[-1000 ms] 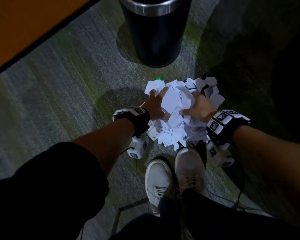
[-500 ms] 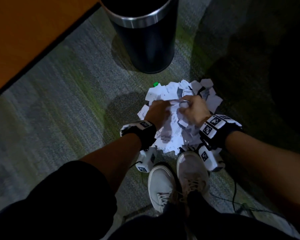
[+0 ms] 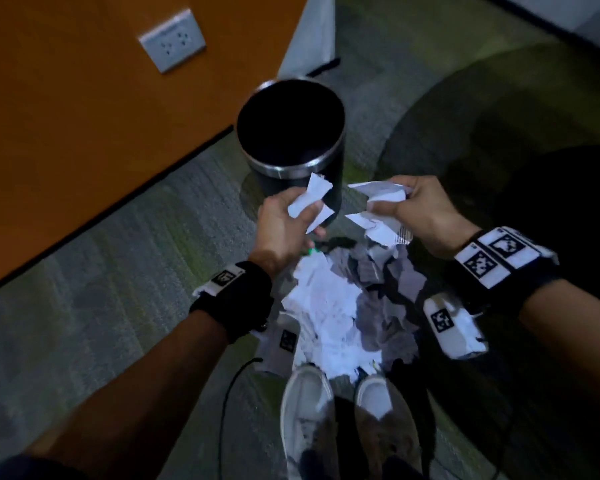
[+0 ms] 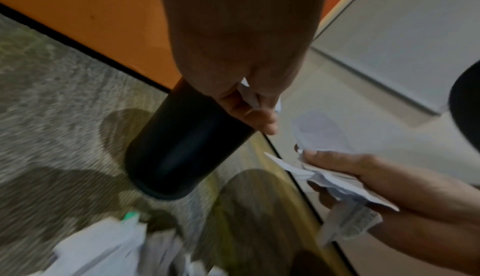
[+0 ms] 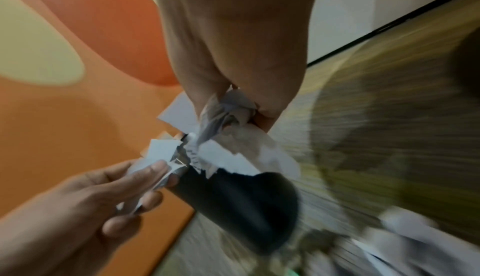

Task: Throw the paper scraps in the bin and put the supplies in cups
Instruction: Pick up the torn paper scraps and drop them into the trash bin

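A black bin [image 3: 291,133] with a metal rim stands open on the carpet by the orange wall; its side shows in the left wrist view [image 4: 182,147]. My left hand [image 3: 291,220] grips a few white paper scraps [image 3: 312,199] just in front of the bin. My right hand [image 3: 413,206] grips a larger crumpled bunch of scraps [image 3: 378,209], also raised near the bin. A pile of white scraps [image 3: 329,306] lies on the floor below both hands. A small green object [image 3: 311,251] peeks from the pile's far edge.
The orange wall [image 3: 84,116] with a grey socket plate [image 3: 172,39] runs along the left. My white shoes [image 3: 305,410] stand at the pile's near edge. A dark round shape [image 3: 534,133] lies on the carpet to the right. Cables trail by my feet.
Both hands have closed on handfuls of scraps and lifted off the pile toward the bin. The head view has risen, showing the bin's open mouth.
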{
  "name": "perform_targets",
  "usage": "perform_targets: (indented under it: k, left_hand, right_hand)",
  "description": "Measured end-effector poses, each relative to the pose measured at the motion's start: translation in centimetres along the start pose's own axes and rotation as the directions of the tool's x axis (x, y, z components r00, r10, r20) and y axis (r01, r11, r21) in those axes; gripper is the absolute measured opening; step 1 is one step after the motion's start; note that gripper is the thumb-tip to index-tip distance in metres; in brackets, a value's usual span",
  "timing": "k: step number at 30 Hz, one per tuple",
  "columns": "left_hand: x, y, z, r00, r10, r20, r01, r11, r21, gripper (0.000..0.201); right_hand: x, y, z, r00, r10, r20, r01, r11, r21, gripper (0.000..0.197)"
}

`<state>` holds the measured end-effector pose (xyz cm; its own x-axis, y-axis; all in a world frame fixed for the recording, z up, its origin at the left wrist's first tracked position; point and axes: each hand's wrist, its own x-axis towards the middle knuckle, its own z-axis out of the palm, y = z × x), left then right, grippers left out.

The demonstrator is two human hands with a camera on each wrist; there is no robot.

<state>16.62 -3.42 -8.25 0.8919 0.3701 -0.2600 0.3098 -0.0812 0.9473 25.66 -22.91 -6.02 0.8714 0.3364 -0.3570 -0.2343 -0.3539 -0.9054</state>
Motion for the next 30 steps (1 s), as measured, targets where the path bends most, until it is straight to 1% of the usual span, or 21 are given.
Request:
perform_targets:
  k: [2,4,6,9,10,12,13,14,15,16,17,18,19,20,21,22,24,27,28,30]
  left_hand:
    - [1.7,2.3,-1.2,0.996,0.052,-0.072,-0.052,0.999,0.002,0.039]
    - [3.6,4.0,-2.2,0.988,0.086,-0.125,-0.087,0.996,-0.009,0.041]
    - [5.3,5.4,-2.9,0.988,0.084,-0.133,-0.089,0.995,-0.035,0.048]
    - [6.9,6.2,-3.5,0.993,0.054,-0.102,-0.054,0.999,0.000,0.061]
    - [7.1,6.2,-3.7,0.994,0.036,-0.099,-0.039,0.999,-0.024,0.062]
    - [7.0,5.8,-4.3,0.989,0.012,-0.145,-0.017,0.999,-0.034,0.059]
    - [6.7,5.5,-4.6,0.984,0.023,-0.179,-0.026,1.000,-0.012,0.053]
    - [6.0,5.3,-4.9,0.974,0.065,-0.219,-0.062,0.998,0.020,0.045]
    - [5.3,4.9,-5.1,0.957,0.130,-0.258,-0.122,0.991,0.045,0.037]
    - [4.2,4.5,-5.3,0.937,0.204,-0.284,-0.195,0.979,0.061,0.029]
    - [3.2,3.8,-5.5,0.924,0.259,-0.283,-0.247,0.966,0.076,0.023]
    - [2.2,2.9,-5.5,0.921,0.291,-0.259,-0.278,0.957,0.088,0.021]
    - [1.4,1.7,-5.5,0.928,0.292,-0.232,-0.278,0.956,0.094,0.019]
    - [0.8,0.4,-5.4,0.942,0.260,-0.211,-0.245,0.965,0.096,0.018]
    - [0.4,-1.2,-5.2,0.957,0.217,-0.194,-0.201,0.975,0.098,0.016]
    - [0.0,-2.8,-4.9,0.969,0.177,-0.172,-0.161,0.982,0.099,0.015]
    - [-0.7,-5.9,-4.4,0.986,0.116,-0.123,-0.105,0.990,0.091,0.015]
    - [-1.9,-8.8,-3.6,0.994,0.056,-0.090,-0.054,0.998,0.032,0.019]
    - [-2.2,-9.4,-3.4,0.996,0.023,-0.084,-0.021,1.000,0.022,0.018]
    - [-2.5,-10.9,-3.1,0.998,-0.038,-0.058,0.041,0.997,0.065,0.011]
  right_hand:
    - [1.4,-3.3,1.3,1.000,-0.025,-0.001,0.025,0.999,0.046,0.013]
    - [3.6,-6.0,3.0,0.999,-0.044,-0.019,0.046,0.996,0.076,0.019]
    - [5.9,-8.0,4.7,0.997,-0.045,-0.064,0.051,0.994,0.092,0.026]
    - [8.9,-10.1,6.7,0.992,-0.005,-0.125,0.018,0.995,0.099,0.030]
    - [9.6,-10.6,7.1,0.993,0.013,-0.120,0.001,0.993,0.117,0.040]
    - [11.0,-10.8,7.2,0.996,0.047,-0.075,-0.038,0.991,0.126,0.077]
    - [11.2,-10.7,7.1,0.998,0.041,-0.052,-0.036,0.995,0.091,0.089]
    - [10.9,-10.6,6.9,0.999,0.025,-0.042,-0.023,0.999,0.047,0.091]
    - [10.1,-10.6,6.5,0.999,0.011,-0.039,-0.011,1.000,0.008,0.082]
    - [9.3,-10.4,6.0,0.998,-0.009,-0.059,0.008,1.000,-0.017,0.066]
    - [8.8,-9.7,5.4,0.995,-0.037,-0.096,0.035,0.999,-0.019,0.050]
    - [8.4,-8.6,4.6,0.988,-0.064,-0.141,0.063,0.998,-0.013,0.037]
    - [7.8,-7.6,4.0,0.982,-0.087,-0.167,0.089,0.996,0.004,0.024]
    - [7.2,-6.7,3.6,0.981,-0.092,-0.173,0.097,0.995,0.023,0.010]
    - [6.9,-5.5,3.5,0.981,-0.082,-0.177,0.090,0.995,0.038,0.006]
    - [6.7,-4.6,3.6,0.982,-0.066,-0.177,0.075,0.996,0.047,0.014]
    - [6.6,-3.1,4.0,0.983,-0.040,-0.178,0.056,0.994,0.090,0.018]
    - [6.3,-3.2,4.9,0.984,-0.038,-0.171,0.073,0.977,0.201,0.016]
    - [6.2,-3.4,5.0,0.983,-0.044,-0.180,0.088,0.966,0.244,0.016]
    - [5.6,-3.6,4.9,0.983,-0.073,-0.170,0.122,0.946,0.300,0.019]
